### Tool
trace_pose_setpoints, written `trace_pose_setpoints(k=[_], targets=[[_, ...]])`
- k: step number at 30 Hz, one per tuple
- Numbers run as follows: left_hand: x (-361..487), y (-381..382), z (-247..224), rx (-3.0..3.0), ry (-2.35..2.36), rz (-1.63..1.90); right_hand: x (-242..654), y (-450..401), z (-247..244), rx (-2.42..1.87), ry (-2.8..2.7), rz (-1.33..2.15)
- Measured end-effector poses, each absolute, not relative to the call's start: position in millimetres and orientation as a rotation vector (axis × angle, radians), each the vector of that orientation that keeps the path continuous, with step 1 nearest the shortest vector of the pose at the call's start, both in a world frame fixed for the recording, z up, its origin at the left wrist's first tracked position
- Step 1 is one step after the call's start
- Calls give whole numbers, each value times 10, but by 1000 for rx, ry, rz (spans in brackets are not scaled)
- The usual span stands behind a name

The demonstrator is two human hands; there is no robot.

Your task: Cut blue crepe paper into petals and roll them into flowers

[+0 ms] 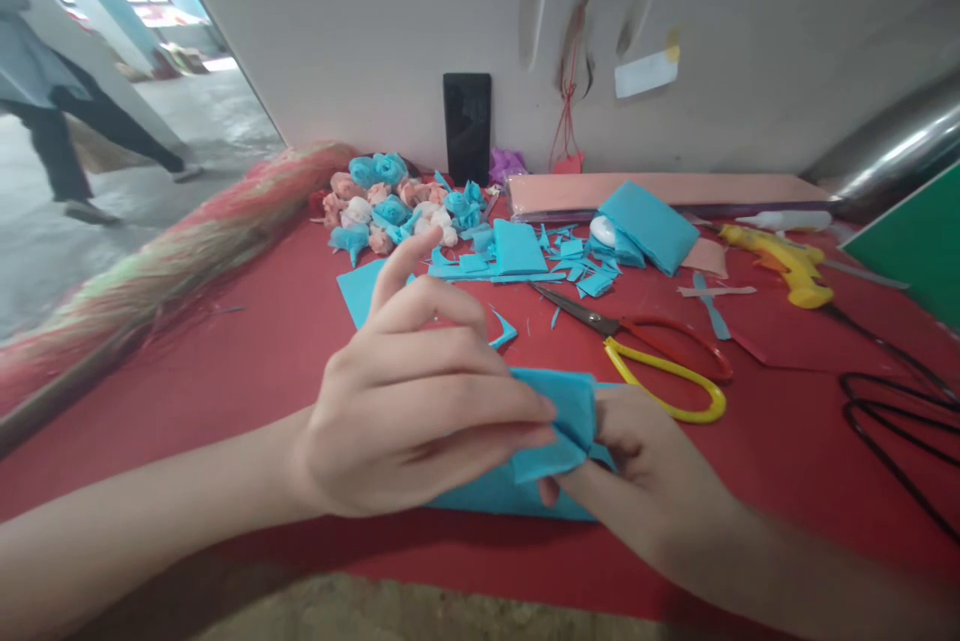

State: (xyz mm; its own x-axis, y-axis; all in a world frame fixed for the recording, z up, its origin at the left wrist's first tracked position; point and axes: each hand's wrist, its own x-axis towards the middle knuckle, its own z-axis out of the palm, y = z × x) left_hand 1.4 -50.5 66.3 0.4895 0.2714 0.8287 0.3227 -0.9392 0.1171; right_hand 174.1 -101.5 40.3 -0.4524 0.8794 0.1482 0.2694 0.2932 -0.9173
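Note:
My left hand (420, 401) reaches in from the left, its lower fingers closed on the edge of a folded piece of blue crepe paper (562, 396) while its index finger points up. From the right, my right hand (652, 466) grips the same paper, pinching it at a creased fold; some of its fingers are hidden. Beneath both hands a larger blue sheet (487, 496) lies on the red table (300, 561). Scissors (600, 321) with one red and one yellow handle rest just beyond my right hand, partly spread.
Paper roses (390, 211) are heaped at the back left, beside blue scraps (577, 256) and folded blue paper (649, 226). A black phone (467, 126) leans on the wall. A yellow glue gun (795, 266) trails a black cord at right. A straw broom (187, 241) lies left; a person walks behind.

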Motion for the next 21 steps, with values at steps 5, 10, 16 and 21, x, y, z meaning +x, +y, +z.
trace_pose_setpoints(k=[5, 10, 16, 21], targets=[[-16, -467, 760, -2715, -400, -1259, 1751, -1026, 387, -1061, -1966, 955], [-24, -457, 796, -2726, -389, -1271, 1749, -1029, 372, -1016, -2011, 802], [-2, -507, 751, -2779, -502, -1308, 1741, -1026, 340, -961, -2020, 663], [8, -527, 750, -2818, -516, -1354, 1749, -999, 328, -903, -2019, 503]])
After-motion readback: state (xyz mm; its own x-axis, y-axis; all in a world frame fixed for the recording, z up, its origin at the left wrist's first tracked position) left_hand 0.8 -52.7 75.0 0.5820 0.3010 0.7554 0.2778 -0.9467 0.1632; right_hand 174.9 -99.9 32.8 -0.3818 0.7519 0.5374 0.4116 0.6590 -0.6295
